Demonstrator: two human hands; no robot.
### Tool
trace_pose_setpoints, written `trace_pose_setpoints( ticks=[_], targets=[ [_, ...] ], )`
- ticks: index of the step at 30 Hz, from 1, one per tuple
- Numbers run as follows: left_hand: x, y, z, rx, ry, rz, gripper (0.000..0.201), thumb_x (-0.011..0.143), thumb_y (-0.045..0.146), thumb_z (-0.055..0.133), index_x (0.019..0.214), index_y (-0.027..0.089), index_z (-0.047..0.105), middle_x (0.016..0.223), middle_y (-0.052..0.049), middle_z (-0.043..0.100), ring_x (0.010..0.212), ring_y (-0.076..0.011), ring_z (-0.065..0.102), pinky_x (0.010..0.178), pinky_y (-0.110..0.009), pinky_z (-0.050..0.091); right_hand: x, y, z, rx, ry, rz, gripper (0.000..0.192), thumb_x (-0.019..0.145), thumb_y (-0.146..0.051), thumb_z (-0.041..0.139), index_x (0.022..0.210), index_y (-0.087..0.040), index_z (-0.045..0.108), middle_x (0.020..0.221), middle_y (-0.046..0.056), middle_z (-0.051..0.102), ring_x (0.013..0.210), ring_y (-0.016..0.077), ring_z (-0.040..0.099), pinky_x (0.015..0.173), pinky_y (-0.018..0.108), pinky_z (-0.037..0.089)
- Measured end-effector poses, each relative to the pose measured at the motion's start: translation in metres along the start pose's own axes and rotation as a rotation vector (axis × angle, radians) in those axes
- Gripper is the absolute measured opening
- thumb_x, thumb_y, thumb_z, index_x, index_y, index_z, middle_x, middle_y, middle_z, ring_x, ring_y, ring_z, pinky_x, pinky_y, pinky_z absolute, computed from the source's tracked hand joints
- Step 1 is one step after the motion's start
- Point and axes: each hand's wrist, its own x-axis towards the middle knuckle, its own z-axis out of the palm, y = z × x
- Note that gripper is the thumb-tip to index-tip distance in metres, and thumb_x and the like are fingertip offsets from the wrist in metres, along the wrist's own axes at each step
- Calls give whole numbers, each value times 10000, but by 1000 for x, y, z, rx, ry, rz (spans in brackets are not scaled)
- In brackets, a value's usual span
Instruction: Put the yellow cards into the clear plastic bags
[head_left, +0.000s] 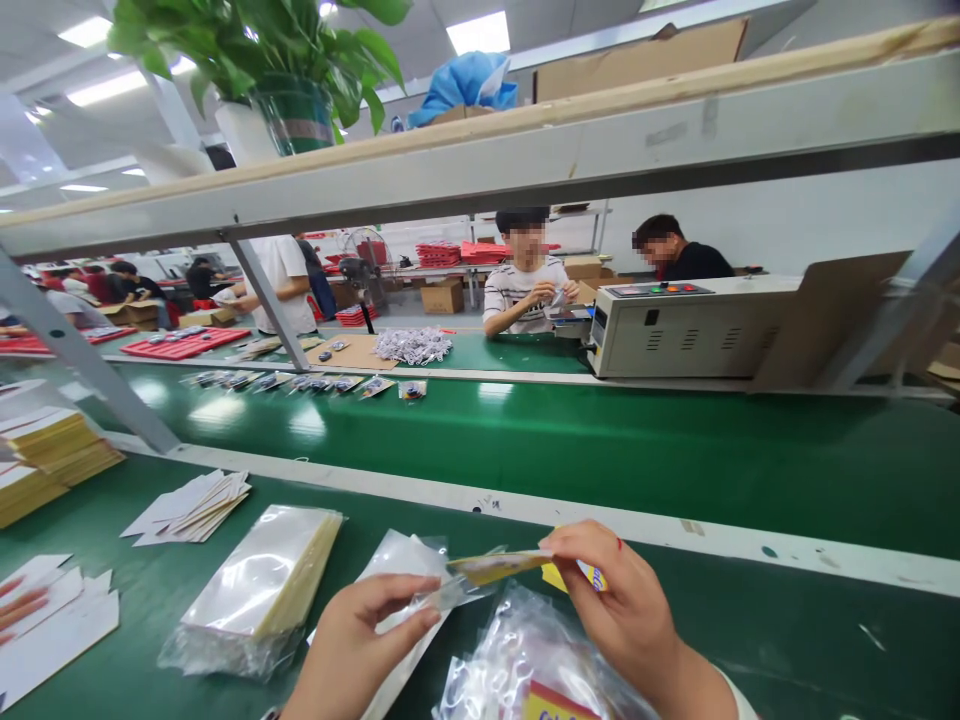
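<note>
Left hand (360,640) pinches clear bag (401,590); right hand (622,610) pinches yellow card (499,567). Nearby: bag stack (262,590), card pile (191,508), filled bags (525,660).

Left hand (352,640) wrist and right hand (630,620) forearm cut off by bottom edge. Crinkled clear plastic bag pile with red-yellow card (525,670) also clipped there, print unreadable. Thin yellow printed card (499,567) seen edge-on, face not visible. Small packaged items on green conveyor belt (300,382) too small to identify. White folded cards (45,620) cropped at left edge.
</note>
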Motion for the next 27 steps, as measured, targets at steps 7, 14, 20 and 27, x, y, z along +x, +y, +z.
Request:
trace_pose_setpoints(
  ticks=[7,14,20,27],
  targets=[
    [-2,7,-2,6,-7,-53,187,613,383,747,740,264,815,803,-47,822,741,-248,761,751,-338,630,11,-5,-2,-37,-225,-89,318,878,-14,403,1037,-241,558,878,50,656,776,183,612,679,330,521],
    [-4,6,-4,18,-44,-84,207,626,386,736,765,252,811,830,-57,818,759,-241,757,766,-332,623,23,-12,-7,-88,-320,-99,298,854,-3,382,953,-221,559,835,41,655,767,173,595,695,311,513],
    [-5,8,-2,0,-83,-92,212,647,383,738,798,252,809,860,-56,816,790,-245,755,784,-334,615,30,-19,1,-189,-393,-93,319,841,7,381,957,-214,581,831,50,664,757,189,586,667,326,507],
    [-13,18,16,-134,-65,-111,325,650,430,771,852,179,815,866,-117,807,824,-267,742,785,-329,587,-18,11,29,-97,-543,40,324,759,-273,664,1033,-445,685,1195,10,672,1065,340,632,865,546,550]
  ],
)
